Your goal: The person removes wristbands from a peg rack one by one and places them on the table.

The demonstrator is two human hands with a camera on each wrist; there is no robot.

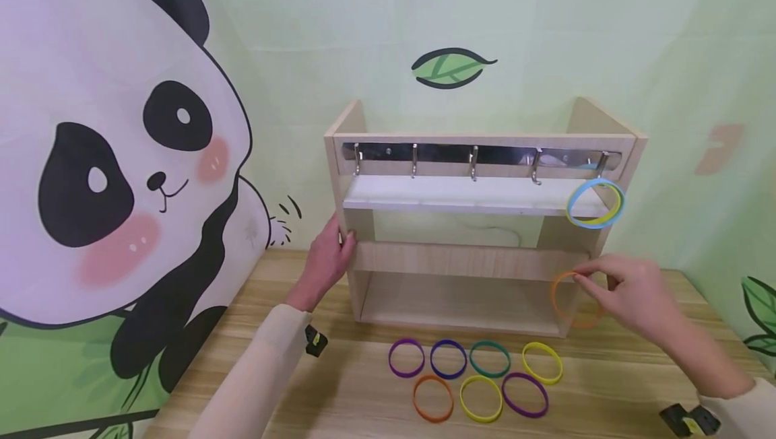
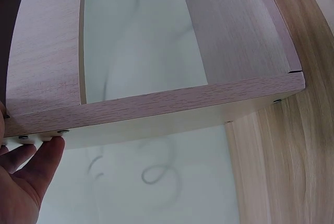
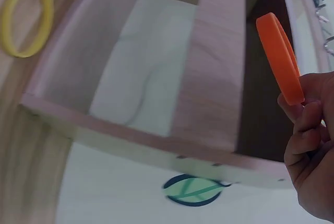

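An orange silicone wristband (image 3: 279, 59) is pinched between the thumb and fingers of my right hand (image 1: 636, 294), in front of the shelf's right side. My left hand (image 1: 327, 260) grips the left side panel of the small wooden shelf (image 1: 424, 260); in the left wrist view its fingertips (image 2: 51, 151) press against the panel's outer face. Along the shelf's top runs a metal strip with several hooks (image 1: 475, 163). From the rightmost hook (image 1: 603, 164) hang a light blue wristband (image 1: 572, 203) and a yellow one (image 1: 620, 205), overlapping.
Several wristbands lie on the wooden table (image 1: 339, 398) before the shelf: purple (image 1: 391, 368), dark blue (image 1: 433, 368), green (image 1: 473, 367), yellow (image 1: 560, 373) in back; orange (image 1: 415, 407), yellow (image 1: 463, 409), purple (image 1: 545, 409) nearer. Behind hangs a panda-printed cloth (image 1: 291, 89).
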